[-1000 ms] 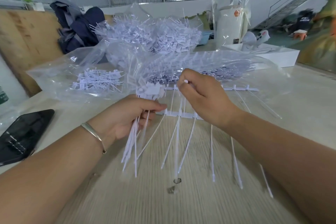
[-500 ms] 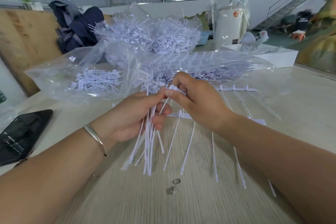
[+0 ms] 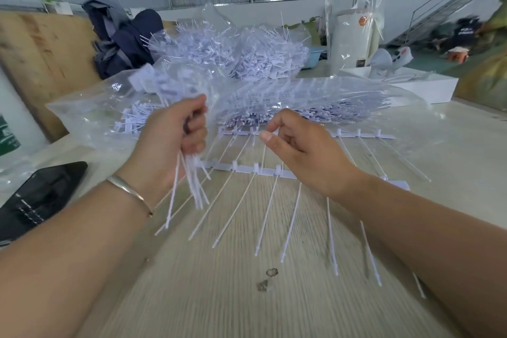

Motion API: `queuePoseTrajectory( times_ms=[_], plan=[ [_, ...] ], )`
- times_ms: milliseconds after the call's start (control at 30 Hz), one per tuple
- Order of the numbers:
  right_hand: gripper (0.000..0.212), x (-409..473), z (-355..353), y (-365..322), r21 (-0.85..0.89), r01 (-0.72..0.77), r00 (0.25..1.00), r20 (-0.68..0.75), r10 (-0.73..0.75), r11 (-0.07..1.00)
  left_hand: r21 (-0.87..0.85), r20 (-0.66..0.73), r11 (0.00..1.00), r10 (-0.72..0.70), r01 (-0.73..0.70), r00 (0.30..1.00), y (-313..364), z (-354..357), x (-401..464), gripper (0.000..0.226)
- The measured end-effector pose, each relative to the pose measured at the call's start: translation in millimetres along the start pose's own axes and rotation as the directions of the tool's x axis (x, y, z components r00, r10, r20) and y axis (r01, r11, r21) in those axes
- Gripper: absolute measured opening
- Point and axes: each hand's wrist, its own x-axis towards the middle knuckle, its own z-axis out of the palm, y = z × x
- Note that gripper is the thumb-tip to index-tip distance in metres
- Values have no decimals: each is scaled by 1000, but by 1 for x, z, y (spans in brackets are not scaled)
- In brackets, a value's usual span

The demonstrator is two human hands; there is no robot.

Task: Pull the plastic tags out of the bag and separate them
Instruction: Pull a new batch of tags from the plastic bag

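Left fingers (image 3: 196,129): clamped round a bunch of loose tags (image 3: 189,186), tails hanging down.
Right fingers (image 3: 270,136): loosely curled, holding nothing.
Tag strip (image 3: 255,167): on the bench (image 3: 247,296) just under the right hand (image 3: 304,151), tails pointing toward the person.
Bag (image 3: 315,99): just beyond both hands.
Nearer hand: right.

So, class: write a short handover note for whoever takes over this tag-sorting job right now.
Left hand: grips a bundle of separated tags, raised off the table.
Right hand: fingers curled, apparently holding nothing, above the tag strips.
Done: one bundle pulled free.
Left: two strips with tags still attached lie on the table; the open bag behind them holds many more. Keep plucking tags into the left hand.
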Motion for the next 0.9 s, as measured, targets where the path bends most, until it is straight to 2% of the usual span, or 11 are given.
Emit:
queuePoseTrajectory(
  times_ms=[67,167,233,300,400,500,567,700,767,833,900],
  plan=[
    [25,0,1,0,9,7,1000,17,-7,1000,179,-156,984,53,-25,986,17,-19,14,29],
    [24,1,2,0,21,35,998,51,-36,999,456,-257,868,-81,195,963,38,-49,34,24],
    [24,0,1,1,24,40,997,68,-42,999,664,-289,701,-79,259,954,41,-64,41,18],
    [24,0,1,1,38,39,996,76,-42,999,824,-279,504,-34,257,960,41,-76,47,22],
    [24,-1,0,1,53,36,996,85,-40,998,931,-253,234,-138,279,958,47,-79,56,20],
    [24,-1,-1,0,65,35,996,85,-40,997,941,-293,112,-196,318,936,50,-76,71,27],
    [24,-1,-1,0,61,34,995,87,-39,998,928,-323,119,-218,353,921,52,-73,82,29],
    [24,0,0,2,65,19,995,99,-25,998,796,-397,289,-412,531,820,59,-79,101,27],
    [24,2,1,2,66,23,994,103,-30,998,766,-353,415,-366,491,861,63,-81,112,26],
    [23,3,3,2,64,34,993,113,-41,997,680,-312,600,-284,422,907,62,-78,123,4],
    [23,3,3,1,57,48,991,123,-55,997,589,-299,719,-229,368,927,53,-81,127,34]
  ],
)
